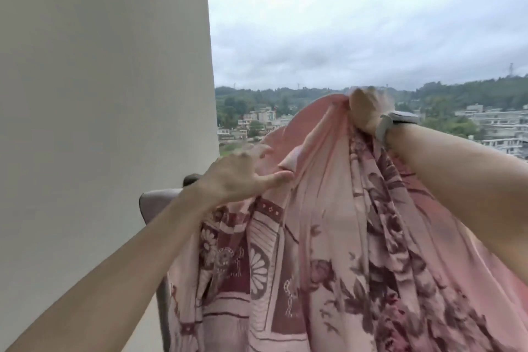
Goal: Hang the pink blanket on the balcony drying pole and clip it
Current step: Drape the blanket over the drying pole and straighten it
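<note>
**A:** so where's the pink blanket (328, 237) in this shot? can't find the pole anywhere

**B:** it's bunched up in the air in front of the person, filling most of the lower right; the right hand (364, 114) has a fistful of the top of it, fingers curled round the gathered cloth, raised against the hills and sky; from there the folds fall down and run off the bottom edge, so no idea how long it is or what the lower end touches

**A:** and the left hand?

**B:** left hand (240, 177) is lower and to the left, palm toward the cloth, fingers spread fairly wide and the thumb stuck out toward a fold; it's motion-blurred, so I honestly can't tell if the fingertips are touching the blanket or just beside it; it's not gripping anything as far as I can see

**A:** what's that grey thing on the wrist

**B:** a watch (397, 121) with a pale strap on the right wrist; face is turned away, can't read it

**A:** anything behind the blanket?

**B:** mostly hidden; there's a big pale wall (100, 94) taking the whole left side, and a dull brownish rounded thing (160, 203) poking out behind the left forearm, mostly covered by the arm and cloth, can't say what it is; further off, buildings (257, 120) and wooded hills under a cloudy sky
</note>
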Demonstrator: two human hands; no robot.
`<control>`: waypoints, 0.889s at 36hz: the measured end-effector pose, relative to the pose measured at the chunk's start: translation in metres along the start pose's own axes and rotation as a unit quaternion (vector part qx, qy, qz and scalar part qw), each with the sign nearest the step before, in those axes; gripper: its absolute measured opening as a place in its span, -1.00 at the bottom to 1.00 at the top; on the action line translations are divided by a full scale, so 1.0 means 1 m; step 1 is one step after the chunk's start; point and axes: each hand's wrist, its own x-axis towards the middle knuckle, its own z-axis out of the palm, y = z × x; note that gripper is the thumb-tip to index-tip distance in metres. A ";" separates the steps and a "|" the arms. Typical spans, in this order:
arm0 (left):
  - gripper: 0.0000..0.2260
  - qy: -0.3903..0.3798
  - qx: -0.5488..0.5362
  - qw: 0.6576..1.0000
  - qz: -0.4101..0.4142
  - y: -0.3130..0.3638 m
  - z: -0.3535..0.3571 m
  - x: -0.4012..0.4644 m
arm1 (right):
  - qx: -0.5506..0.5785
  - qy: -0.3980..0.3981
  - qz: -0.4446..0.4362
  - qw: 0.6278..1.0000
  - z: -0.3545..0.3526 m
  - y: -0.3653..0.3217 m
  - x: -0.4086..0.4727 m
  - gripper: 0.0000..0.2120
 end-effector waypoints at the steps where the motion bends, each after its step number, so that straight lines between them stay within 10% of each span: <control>1: -0.16 -0.040 0.014 0.999 -0.009 -0.006 0.005 -0.013 | -0.016 -0.019 -0.014 1.000 0.003 0.004 -0.004 -0.83; 11: -0.64 0.032 -0.088 0.995 0.019 -0.048 0.033 -0.049 | -0.007 -0.402 -0.126 0.907 0.026 -0.037 -0.061 -0.81; 15: -0.60 0.076 -0.112 0.991 0.014 -0.058 0.038 -0.049 | 0.205 -0.385 -0.228 0.870 0.003 -0.081 -0.090 -0.51; 18: -0.54 0.149 -0.135 0.980 -0.008 -0.066 0.046 -0.057 | 0.279 -0.369 -0.290 0.838 -0.005 -0.107 -0.120 -0.64; 26: -0.05 0.281 0.000 0.932 -0.228 -0.099 0.061 -0.091 | 0.069 -0.174 -0.409 0.893 0.026 -0.141 -0.153 -0.58; 32: -0.64 0.241 -0.098 0.937 -0.232 -0.111 0.082 -0.111 | 0.072 -0.087 -0.444 0.889 0.030 -0.140 -0.155 -0.76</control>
